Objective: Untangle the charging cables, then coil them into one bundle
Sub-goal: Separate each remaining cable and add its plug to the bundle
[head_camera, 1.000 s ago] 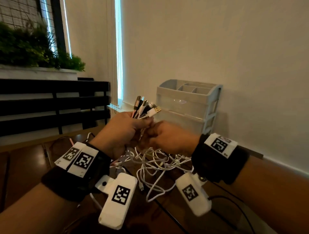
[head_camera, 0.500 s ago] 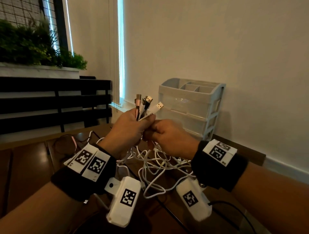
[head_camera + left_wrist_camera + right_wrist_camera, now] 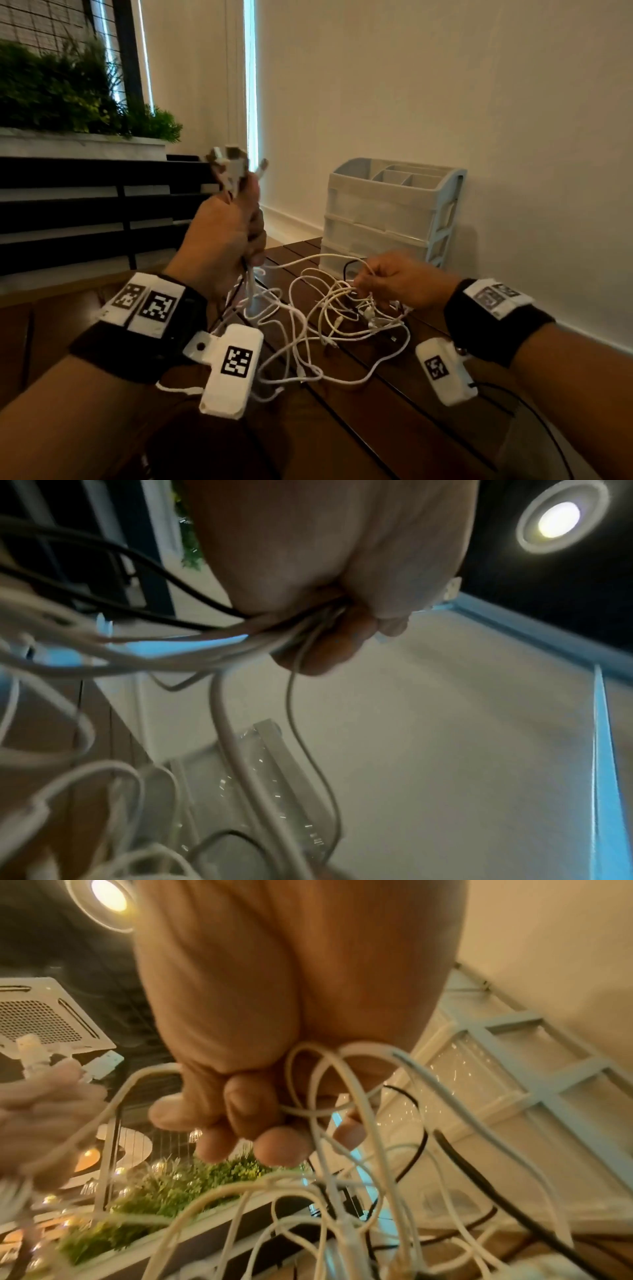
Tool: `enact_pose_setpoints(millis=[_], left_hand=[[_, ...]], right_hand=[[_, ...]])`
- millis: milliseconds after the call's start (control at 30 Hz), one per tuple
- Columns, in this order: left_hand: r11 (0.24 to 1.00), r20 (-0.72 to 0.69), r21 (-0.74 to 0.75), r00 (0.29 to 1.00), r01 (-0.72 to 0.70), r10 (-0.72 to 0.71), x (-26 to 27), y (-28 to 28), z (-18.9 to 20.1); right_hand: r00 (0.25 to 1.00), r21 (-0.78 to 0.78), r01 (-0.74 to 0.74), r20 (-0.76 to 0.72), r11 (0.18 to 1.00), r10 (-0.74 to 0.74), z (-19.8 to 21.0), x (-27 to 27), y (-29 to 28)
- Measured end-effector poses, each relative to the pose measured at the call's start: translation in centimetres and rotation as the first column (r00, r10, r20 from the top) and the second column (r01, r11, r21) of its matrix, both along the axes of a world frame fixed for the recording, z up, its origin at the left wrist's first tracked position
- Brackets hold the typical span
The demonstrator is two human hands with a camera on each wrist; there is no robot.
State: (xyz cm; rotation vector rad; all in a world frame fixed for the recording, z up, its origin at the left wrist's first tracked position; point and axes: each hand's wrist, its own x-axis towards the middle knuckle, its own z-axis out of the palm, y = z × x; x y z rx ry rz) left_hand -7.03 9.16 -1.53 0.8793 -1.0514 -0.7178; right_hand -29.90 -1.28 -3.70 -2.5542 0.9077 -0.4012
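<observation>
The left hand [image 3: 222, 240] is raised above the table [image 3: 342, 428], fist closed around a bunch of charging cables [image 3: 308, 318] with their plugs [image 3: 229, 164] sticking up out of it. The strands hang down and spread in a loose tangle over the wood. Lower and to the right, the right hand [image 3: 397, 281] pinches a few white loops, just beside the drawer organizer [image 3: 387, 212].

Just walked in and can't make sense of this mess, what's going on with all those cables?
A person is untangling charging cables over a wooden table. The left hand is raised, gripping a bunch of cables just below their plug ends. The right hand is lower, its fingers curled round loops of white cable. Most of the cables hang in a loose snarl between them, nothing coiled yet.
</observation>
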Motion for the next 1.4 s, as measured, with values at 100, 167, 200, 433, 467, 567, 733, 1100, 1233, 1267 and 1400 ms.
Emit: enact_pose_setpoints(millis=[100, 167, 200, 433, 467, 567, 733, 1100, 1233, 1267, 1400], left_hand=[[0.913, 0.658, -0.122, 0.657, -0.39, 0.369, -0.2, -0.8, -1.4], [0.865, 0.778, -0.179, 0.47, -0.47, 0.417, -0.2, -0.9, -2.0], [0.847, 0.805, -0.176, 0.422, -0.501, 0.417, -0.1, -0.9, -2.1], [0.886, 0.773, -0.145, 0.508, -0.441, 0.38, -2.0, -0.2, -1.4], [0.889, 0.782, -0.159, 0.495, -0.43, 0.379, -2.6, 0.0, -1.5], [0.873, 0.815, -0.218, 0.41, -0.437, 0.409, -3.6, 0.3, -1.6], [0.804, 0.787, -0.281, 0.353, -0.525, 0.506, -3.1, 0.5, -1.2], [0.931, 0.842, -0.029, 0.493, -0.365, 0.219, -3.4, 0.1, -1.8], [0.918, 0.896, 0.02, 0.414, -0.395, 0.159, -2.2, -0.3, -1.7], [0.914, 0.9, 0.011, 0.403, -0.406, 0.168, -1.8, -0.4, -1.7], [0.887, 0.917, 0.025, 0.364, -0.461, 0.163, -0.7, -0.7, -1.7]], right_hand=[[0.998, -0.037, 0.005, 0.066, 0.999, -0.003, 1.1, -0.4, 0.0], [1.0, -0.104, 0.014, 0.014, 0.994, -0.013, 1.7, -0.5, 0.0], [0.998, -0.153, 0.01, -0.057, 0.988, -0.019, 1.9, -0.4, -0.1], [0.911, -0.625, -0.116, -0.377, 0.772, -0.168, 3.4, 2.3, 1.9], [0.9, -0.627, -0.15, -0.406, 0.764, -0.157, 3.6, 2.8, 2.3], [0.884, -0.587, -0.225, -0.459, 0.778, -0.091, 4.1, 3.3, 2.8], [0.884, -0.435, -0.123, -0.456, 0.892, -0.101, 4.4, 2.8, 2.6], [0.942, -0.194, -0.186, -0.314, 0.963, 0.119, 3.6, 4.1, 3.0], [0.988, -0.128, -0.113, -0.122, 0.985, 0.098, 3.2, 4.9, 2.3], [0.994, -0.103, -0.091, -0.066, 0.991, 0.084, 3.3, 5.1, 2.2], [0.997, -0.056, -0.07, 0.031, 0.996, 0.072, 3.4, 6.8, 1.8]])
